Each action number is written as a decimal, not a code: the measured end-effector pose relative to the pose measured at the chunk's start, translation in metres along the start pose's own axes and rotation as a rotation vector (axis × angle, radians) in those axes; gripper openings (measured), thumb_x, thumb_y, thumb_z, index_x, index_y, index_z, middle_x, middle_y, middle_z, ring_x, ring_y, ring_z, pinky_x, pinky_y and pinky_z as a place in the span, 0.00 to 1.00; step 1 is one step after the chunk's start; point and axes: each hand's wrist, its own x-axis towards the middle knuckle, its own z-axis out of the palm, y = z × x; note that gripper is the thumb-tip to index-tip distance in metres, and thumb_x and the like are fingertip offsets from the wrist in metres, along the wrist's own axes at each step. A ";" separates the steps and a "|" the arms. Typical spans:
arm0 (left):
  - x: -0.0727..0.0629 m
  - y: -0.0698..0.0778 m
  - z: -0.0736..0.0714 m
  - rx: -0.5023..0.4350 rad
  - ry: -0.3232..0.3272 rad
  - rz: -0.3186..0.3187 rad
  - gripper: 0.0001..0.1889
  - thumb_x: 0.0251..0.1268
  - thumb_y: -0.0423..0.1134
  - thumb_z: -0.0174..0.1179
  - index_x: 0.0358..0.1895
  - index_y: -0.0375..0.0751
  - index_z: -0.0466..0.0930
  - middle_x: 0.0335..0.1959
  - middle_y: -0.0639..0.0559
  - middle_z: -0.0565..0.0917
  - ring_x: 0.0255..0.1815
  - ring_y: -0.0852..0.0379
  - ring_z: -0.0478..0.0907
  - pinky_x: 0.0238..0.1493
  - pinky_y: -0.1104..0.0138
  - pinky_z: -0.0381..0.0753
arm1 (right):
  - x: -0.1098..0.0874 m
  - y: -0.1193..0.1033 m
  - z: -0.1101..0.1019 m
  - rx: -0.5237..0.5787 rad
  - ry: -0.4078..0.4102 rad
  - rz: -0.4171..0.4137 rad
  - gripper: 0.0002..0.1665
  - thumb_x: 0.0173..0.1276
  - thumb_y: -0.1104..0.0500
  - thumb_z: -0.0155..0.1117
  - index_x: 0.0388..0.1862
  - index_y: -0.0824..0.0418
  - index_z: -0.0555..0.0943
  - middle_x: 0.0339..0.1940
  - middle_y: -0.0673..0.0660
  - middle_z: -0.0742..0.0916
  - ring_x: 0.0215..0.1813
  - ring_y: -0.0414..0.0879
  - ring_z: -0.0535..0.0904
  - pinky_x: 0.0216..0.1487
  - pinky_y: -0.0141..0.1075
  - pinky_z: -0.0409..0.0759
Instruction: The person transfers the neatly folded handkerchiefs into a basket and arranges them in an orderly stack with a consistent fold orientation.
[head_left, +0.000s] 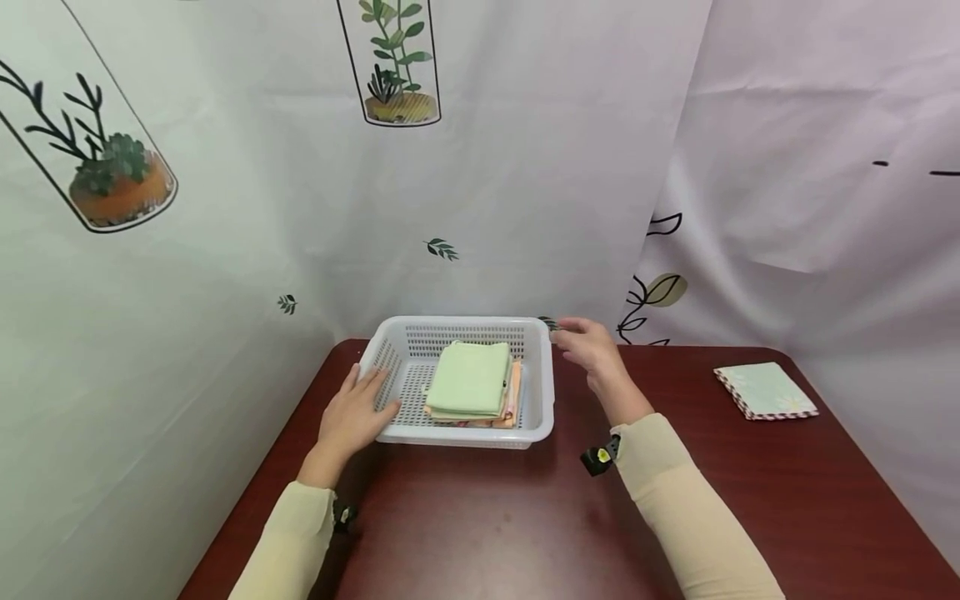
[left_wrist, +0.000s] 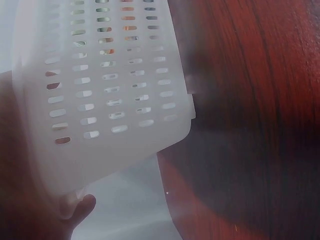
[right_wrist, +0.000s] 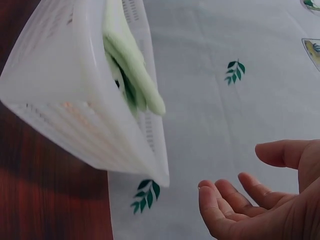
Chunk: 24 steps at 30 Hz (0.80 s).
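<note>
A white plastic basket (head_left: 546, 375) with slotted walls stands near the back of the table. My left hand (head_left: 356, 417) holds its left rim, with the thumb over the inner side; in the left wrist view a fingertip (left_wrist: 89, 201) curls past the rim outside. Inside lies a folded light green cloth (head_left: 471, 377) on top of peach-orange patterned cloth (head_left: 514, 392). My right hand (head_left: 588, 346) is beside the basket's far right corner. The right wrist view shows that hand (right_wrist: 260, 205) apart from the basket (right_wrist: 92, 90), fingers loosely bent and holding nothing.
A folded pale cloth (head_left: 765, 390) with a checked edge lies at the right of the dark red table (head_left: 480, 517). White curtains (head_left: 525, 208) with plant prints hang behind the table and along both sides.
</note>
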 end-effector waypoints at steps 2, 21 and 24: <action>0.000 -0.001 0.000 -0.001 -0.001 -0.003 0.37 0.69 0.56 0.55 0.77 0.41 0.64 0.77 0.39 0.65 0.82 0.36 0.47 0.71 0.37 0.62 | 0.000 0.001 -0.005 -0.007 0.004 0.001 0.31 0.73 0.58 0.60 0.73 0.63 0.71 0.71 0.66 0.75 0.68 0.62 0.76 0.69 0.50 0.74; 0.000 0.001 -0.002 0.009 -0.007 0.005 0.37 0.69 0.56 0.54 0.77 0.40 0.65 0.76 0.38 0.66 0.81 0.36 0.49 0.69 0.36 0.65 | -0.007 0.007 -0.047 -0.052 0.007 0.012 0.30 0.76 0.56 0.58 0.75 0.62 0.69 0.74 0.65 0.71 0.72 0.62 0.71 0.73 0.51 0.69; 0.000 0.000 -0.002 0.007 -0.016 0.000 0.37 0.69 0.57 0.54 0.77 0.40 0.64 0.77 0.38 0.66 0.81 0.35 0.48 0.68 0.36 0.65 | -0.008 0.009 -0.051 -0.047 0.008 0.008 0.31 0.76 0.57 0.57 0.75 0.63 0.69 0.75 0.65 0.71 0.72 0.62 0.71 0.73 0.51 0.69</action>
